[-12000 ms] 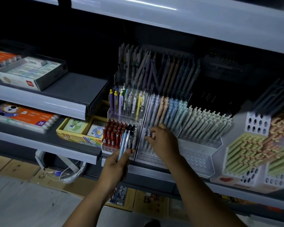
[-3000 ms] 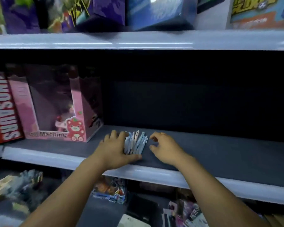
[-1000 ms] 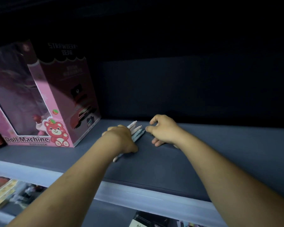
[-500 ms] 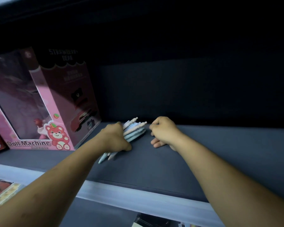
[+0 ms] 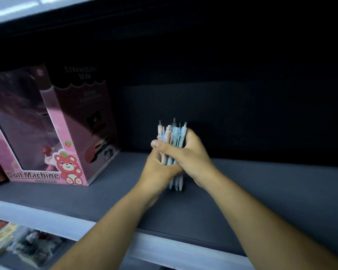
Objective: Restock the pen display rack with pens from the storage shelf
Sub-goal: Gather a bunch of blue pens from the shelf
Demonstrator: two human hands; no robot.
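A bundle of pastel blue and pink pens (image 5: 173,136) stands upright above the dark grey storage shelf (image 5: 261,184), tips pointing down. My left hand (image 5: 157,172) wraps the lower part of the bundle from the left. My right hand (image 5: 191,154) wraps the upper part from the right, thumb across the front. The middle of the pens is hidden by my fingers. The pen display rack is not in view.
A pink "Doll Machine" toy box (image 5: 53,133) stands on the shelf to the left of my hands. The shelf has a pale front lip (image 5: 164,248). Blurred packaged goods (image 5: 18,244) lie on the level below at the lower left.
The pens lay flat on the shelf under my left hand half a second ago. Now both hands have gathered them and stood the bundle upright, lifted off the shelf.
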